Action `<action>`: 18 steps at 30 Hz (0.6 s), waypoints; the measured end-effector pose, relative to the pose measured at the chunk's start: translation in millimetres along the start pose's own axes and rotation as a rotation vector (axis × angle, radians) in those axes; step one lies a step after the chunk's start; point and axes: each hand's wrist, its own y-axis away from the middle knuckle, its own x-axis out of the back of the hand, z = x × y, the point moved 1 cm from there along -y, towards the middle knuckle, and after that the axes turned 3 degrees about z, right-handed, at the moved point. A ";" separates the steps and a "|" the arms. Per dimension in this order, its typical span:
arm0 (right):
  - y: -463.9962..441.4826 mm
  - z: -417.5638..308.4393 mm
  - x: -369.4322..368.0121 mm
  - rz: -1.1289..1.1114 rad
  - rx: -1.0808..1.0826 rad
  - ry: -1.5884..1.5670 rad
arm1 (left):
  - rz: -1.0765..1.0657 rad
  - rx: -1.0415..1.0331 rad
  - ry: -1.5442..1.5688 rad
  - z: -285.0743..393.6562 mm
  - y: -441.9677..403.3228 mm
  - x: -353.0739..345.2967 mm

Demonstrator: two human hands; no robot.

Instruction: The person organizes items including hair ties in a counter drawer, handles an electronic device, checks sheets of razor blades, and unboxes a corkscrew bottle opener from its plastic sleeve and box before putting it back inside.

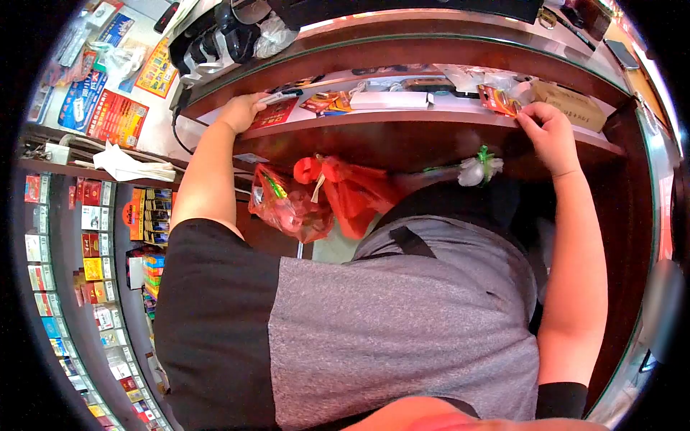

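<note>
My left hand (241, 115) is at the left end of the shelf under the counter. Its fingers are closed on one end of a white marker pen (280, 98) with a dark cap, which points right. At the shelf's right end, my right hand (548, 133) pinches the corner of a red and yellow card pack (497, 100). More red and yellow packs (329, 103) lie right of the marker, above a red printed sheet (272, 115). A long white box (392, 100) lies between the hands. Beside my right hand is a brown cardboard box (569, 105).
Red plastic bags (356, 194) and a white bag tied with green (478, 171) hang below the shelf. A glass counter edge (431, 37) runs above it. Display racks of small boxes (93, 244) stand left. Printed leaflets (118, 116) cover the left counter.
</note>
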 end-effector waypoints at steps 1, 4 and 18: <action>0.4 -1.3 -0.5 -0.012 -0.025 -0.013 | 0.042 0.067 0.005 1.5 4.4 1.7; 0.2 -6.3 1.3 -0.025 -0.053 -0.026 | 0.258 -0.072 -0.121 7.5 12.7 -1.1; 7.6 -22.0 7.9 0.009 0.091 0.197 | 0.900 -0.826 0.146 216.9 98.5 64.4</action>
